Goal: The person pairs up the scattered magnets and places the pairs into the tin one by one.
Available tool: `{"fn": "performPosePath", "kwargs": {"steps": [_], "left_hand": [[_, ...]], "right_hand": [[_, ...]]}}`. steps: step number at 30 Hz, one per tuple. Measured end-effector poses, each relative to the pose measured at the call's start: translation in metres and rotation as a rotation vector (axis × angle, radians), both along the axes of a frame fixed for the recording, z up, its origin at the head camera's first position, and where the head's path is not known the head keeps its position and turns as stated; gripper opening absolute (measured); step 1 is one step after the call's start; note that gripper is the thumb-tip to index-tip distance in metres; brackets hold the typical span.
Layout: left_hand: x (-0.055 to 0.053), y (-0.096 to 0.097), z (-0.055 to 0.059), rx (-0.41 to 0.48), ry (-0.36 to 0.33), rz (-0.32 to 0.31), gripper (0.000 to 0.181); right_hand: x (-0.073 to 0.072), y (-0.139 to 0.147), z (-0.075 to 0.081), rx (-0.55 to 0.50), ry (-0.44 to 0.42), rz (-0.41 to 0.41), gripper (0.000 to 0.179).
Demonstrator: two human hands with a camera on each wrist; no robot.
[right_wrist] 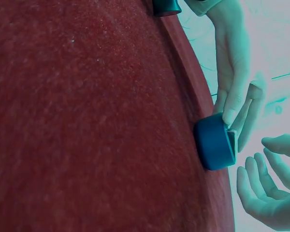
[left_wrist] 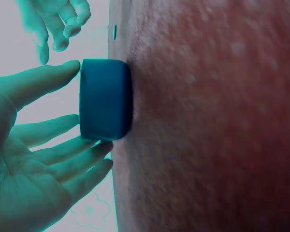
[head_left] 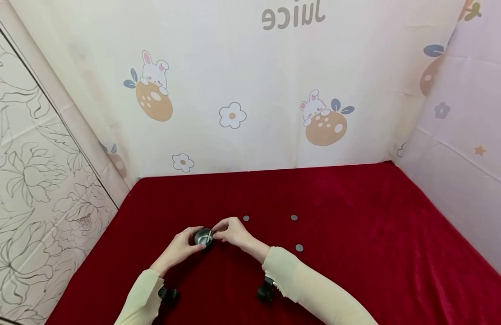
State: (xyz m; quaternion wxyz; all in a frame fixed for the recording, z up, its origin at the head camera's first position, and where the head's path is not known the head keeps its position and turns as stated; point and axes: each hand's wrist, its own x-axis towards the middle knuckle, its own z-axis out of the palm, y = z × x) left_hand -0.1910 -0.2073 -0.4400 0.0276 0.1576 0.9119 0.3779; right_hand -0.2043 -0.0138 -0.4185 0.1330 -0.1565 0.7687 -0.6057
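Note:
A small round dark metal cup (head_left: 203, 238), ashtray-like with a narrow silvery bar across its mouth, sits on the red cloth. My left hand (head_left: 181, 247) grips its side, thumb on one side of the wall and fingers on the other; the left wrist view shows the cup (left_wrist: 106, 99) from the side. To the right of the rim is my right hand (head_left: 235, 234), fingers loosely bent. In the right wrist view a gap shows between the right hand (right_wrist: 273, 193) and the cup (right_wrist: 215, 142), with nothing seen in those fingers.
Three flat grey discs, a left one (head_left: 246, 218), a back right one (head_left: 294, 217) and a nearer one (head_left: 299, 248), lie on the red cloth (head_left: 356, 216) right of the cup. Black wrist devices hang below both sleeves. A printed curtain (head_left: 266, 90) stands behind the table.

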Motion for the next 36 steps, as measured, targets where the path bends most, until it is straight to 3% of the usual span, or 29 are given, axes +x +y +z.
{"fn": "performPosePath", "kwargs": {"steps": [8,14,20,27,36], "left_hand": [[0.007,0.015,0.009,-0.033,0.098,0.001,0.046],[0.011,0.029,0.015,-0.009,0.114,-0.023,0.045],[0.014,0.043,0.018,0.017,0.107,-0.074,0.042],[0.016,0.058,0.019,0.028,0.039,-0.176,0.037],[0.016,0.074,0.017,0.031,0.035,-0.276,0.035]], "right_hand": [[0.009,0.018,0.01,0.169,0.151,0.085,0.016],[0.013,0.037,0.015,0.23,0.213,0.135,0.016],[0.019,0.062,0.019,0.271,0.231,0.189,0.017],[0.024,0.094,0.021,0.297,0.243,0.209,0.018],[0.025,0.135,0.015,0.256,0.317,0.244,0.024]]}}
